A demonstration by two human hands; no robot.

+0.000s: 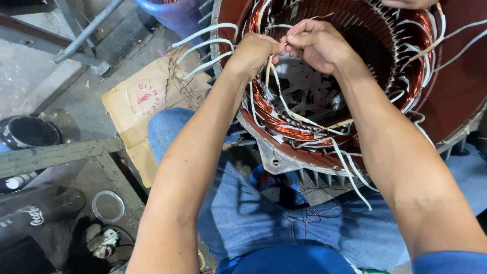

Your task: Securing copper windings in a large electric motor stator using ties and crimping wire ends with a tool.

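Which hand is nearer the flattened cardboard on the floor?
Left. The left hand works at the motor stator's near rim, on the cardboard side; the right hand sits further across the opening.

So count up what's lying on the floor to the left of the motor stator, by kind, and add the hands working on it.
Hands on the stator leads: 2, left hand and right hand
Cardboard sheet: 1
Dark plastic bottle: 1
Metal ring: 1
Black bowl: 1
Total: 6
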